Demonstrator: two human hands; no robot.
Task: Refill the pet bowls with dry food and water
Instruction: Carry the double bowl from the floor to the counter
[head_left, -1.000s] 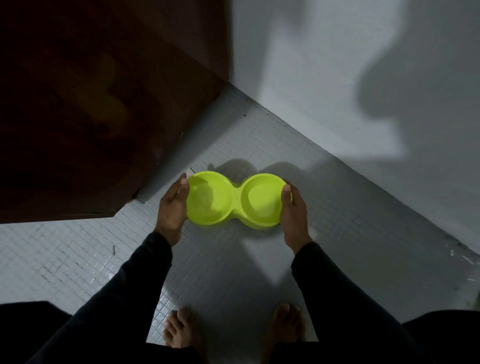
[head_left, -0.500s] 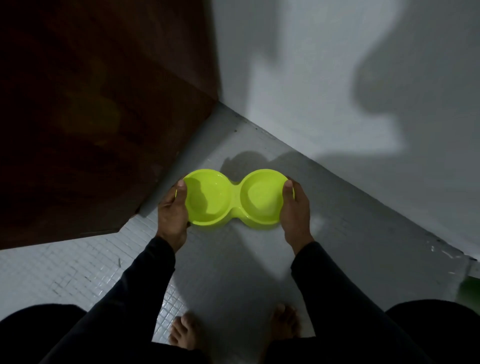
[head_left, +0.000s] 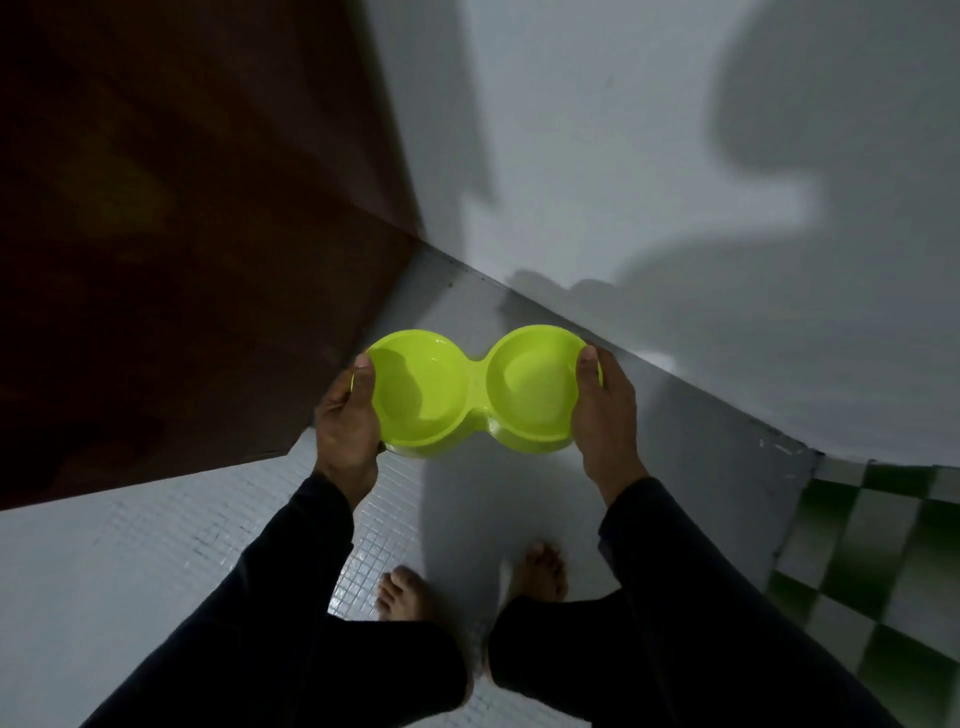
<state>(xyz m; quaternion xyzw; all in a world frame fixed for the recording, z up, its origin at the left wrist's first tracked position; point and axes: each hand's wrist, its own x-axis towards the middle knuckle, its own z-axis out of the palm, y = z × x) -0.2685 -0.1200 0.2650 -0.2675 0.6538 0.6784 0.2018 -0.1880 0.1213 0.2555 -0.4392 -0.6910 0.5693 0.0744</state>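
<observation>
A lime-green double pet bowl (head_left: 478, 395) with two round wells is held up above the tiled floor. Both wells look empty. My left hand (head_left: 345, 415) grips the bowl's left end, thumb over the rim and fingers underneath. At the right end my right hand (head_left: 605, 410) grips the same way, thumb on the rim. The bowl is roughly level, in front of my body.
A dark brown wooden door (head_left: 182, 234) stands to the left, a grey wall (head_left: 649, 182) ahead and right. Small white mosaic tiles (head_left: 156, 545) cover the floor; green-and-white checkered tiles (head_left: 872, 571) begin at the right. My bare feet (head_left: 467, 587) are below.
The bowl has been lifted from near the floor and now sits higher and closer to me. The view has shifted right, revealing the checkered tiles. Both hands keep their grip.
</observation>
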